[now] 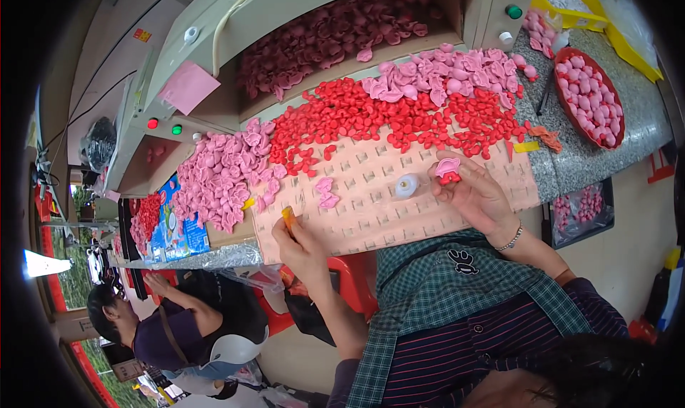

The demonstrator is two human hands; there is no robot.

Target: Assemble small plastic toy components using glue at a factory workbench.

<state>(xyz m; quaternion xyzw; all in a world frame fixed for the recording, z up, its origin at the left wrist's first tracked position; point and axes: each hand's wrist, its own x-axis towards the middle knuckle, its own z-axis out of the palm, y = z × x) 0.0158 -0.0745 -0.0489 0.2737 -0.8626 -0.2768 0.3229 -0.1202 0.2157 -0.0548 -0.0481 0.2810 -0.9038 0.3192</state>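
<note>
My right hand [479, 197] pinches a small pink scalloped piece [448, 167] with a red piece [449, 179] against its lower edge. My left hand [303, 251] is closed at the near edge of the pink mat [371, 230]. A small orange-yellow tip [287, 214] shows at its fingers; whether it is held or worn on a finger I cannot tell. Between the hands, nearer the right one, a small whitish bottle [407, 186] with a pointed top stands on the mat. Two joined pink pieces [327, 192] lie beyond my left hand.
Red pieces [342, 108] and pink shell-like pieces [221, 172] are heaped along the far side. Behind them, a box-like machine [193, 87] holds more pink pieces. A red basket [615, 123] of pink-and-red pieces stands at right. Another person [171, 329] sits at far left.
</note>
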